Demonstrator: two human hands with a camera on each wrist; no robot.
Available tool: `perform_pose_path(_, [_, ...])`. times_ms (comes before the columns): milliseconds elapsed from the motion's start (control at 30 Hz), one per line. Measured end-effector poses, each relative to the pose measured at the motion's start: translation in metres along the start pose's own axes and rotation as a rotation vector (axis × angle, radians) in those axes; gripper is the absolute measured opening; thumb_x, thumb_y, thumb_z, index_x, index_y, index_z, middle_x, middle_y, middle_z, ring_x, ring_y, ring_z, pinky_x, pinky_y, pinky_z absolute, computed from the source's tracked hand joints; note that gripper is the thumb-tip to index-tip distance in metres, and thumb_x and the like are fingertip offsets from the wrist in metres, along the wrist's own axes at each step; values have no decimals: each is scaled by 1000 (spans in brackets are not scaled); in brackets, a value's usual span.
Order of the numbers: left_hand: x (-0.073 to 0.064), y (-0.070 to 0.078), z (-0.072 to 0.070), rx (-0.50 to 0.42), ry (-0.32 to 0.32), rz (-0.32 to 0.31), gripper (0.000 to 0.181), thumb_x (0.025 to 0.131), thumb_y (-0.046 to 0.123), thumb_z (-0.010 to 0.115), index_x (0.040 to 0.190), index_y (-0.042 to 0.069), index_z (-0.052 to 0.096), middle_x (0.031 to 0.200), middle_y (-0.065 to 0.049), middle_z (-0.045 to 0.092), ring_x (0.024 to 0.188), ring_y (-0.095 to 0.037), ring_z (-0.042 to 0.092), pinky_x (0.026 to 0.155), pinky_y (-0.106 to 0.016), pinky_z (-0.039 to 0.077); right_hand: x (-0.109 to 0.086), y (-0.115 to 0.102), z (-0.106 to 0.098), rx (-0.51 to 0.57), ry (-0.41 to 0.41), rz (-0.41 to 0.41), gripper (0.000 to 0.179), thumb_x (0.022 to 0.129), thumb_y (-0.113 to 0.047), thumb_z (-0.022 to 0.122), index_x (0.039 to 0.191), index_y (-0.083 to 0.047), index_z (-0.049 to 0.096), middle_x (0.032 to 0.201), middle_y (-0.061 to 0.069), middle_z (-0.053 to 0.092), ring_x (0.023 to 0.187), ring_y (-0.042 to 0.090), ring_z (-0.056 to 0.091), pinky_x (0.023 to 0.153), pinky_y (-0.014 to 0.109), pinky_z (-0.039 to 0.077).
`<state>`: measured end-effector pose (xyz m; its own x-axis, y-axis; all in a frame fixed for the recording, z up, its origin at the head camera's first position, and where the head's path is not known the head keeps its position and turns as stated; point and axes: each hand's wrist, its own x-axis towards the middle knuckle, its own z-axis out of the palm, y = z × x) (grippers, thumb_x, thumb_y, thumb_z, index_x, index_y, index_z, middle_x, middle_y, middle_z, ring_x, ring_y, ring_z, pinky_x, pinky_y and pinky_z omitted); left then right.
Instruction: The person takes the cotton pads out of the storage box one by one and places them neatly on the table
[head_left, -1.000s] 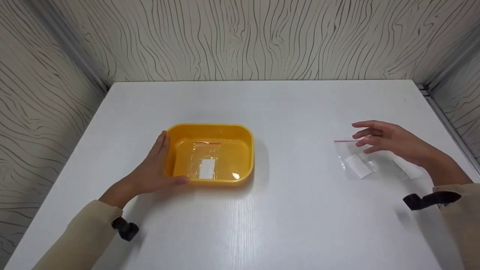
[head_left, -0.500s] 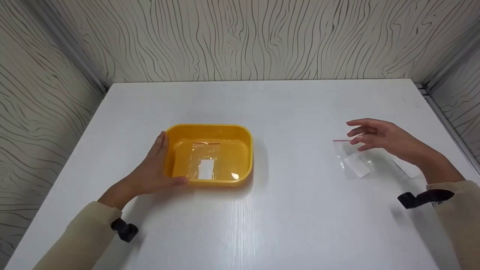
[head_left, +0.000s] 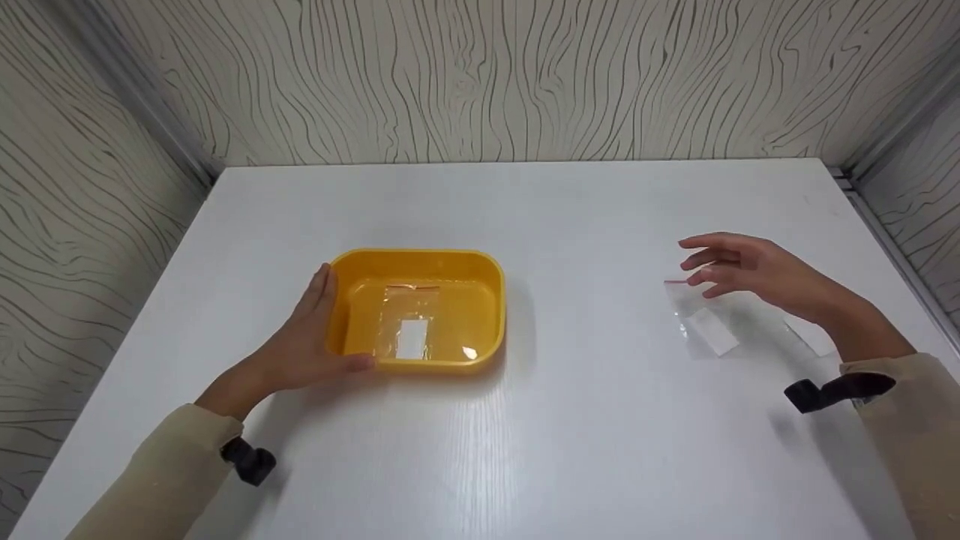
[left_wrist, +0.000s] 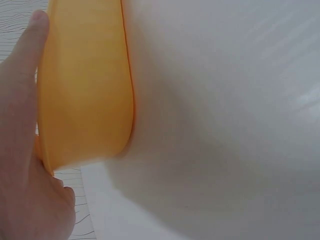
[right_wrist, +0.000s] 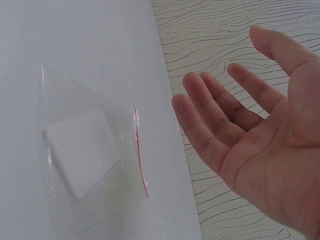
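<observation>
A yellow plastic tub stands left of centre on the table. My left hand holds its left end, thumb along the front rim and fingers round the left side. Inside the tub lies a clear zip bag with a white piece in it. My right hand hovers over a second clear zip bag with a red seal line and a white piece inside; its fingers are loosely bent and hold nothing. In the right wrist view, a gap shows between those fingers and the bag.
Another white piece, perhaps in a bag, lies partly hidden under the right forearm. The white tabletop ends at a wood-patterned back wall, with side walls at left and right.
My right hand has drifted left and slightly away from me above the bag, covering more of its seal line. The left hand and the tub have stayed practically still.
</observation>
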<state>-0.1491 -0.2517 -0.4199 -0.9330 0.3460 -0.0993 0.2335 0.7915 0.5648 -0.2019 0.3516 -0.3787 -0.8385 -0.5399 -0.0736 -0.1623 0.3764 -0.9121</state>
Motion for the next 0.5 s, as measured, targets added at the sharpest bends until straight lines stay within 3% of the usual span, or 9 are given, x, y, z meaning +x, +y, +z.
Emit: perform_pose_path(500, [-1,2,0,2,-9,-25,139,76,65,78,160,2,-13,169,-19,-12,154,-41,5,118,-59,27,15,-10,11,57,-29,-15,44,105,-6,55,149,-4,48,128,11,63,113,25,67,90,34,58])
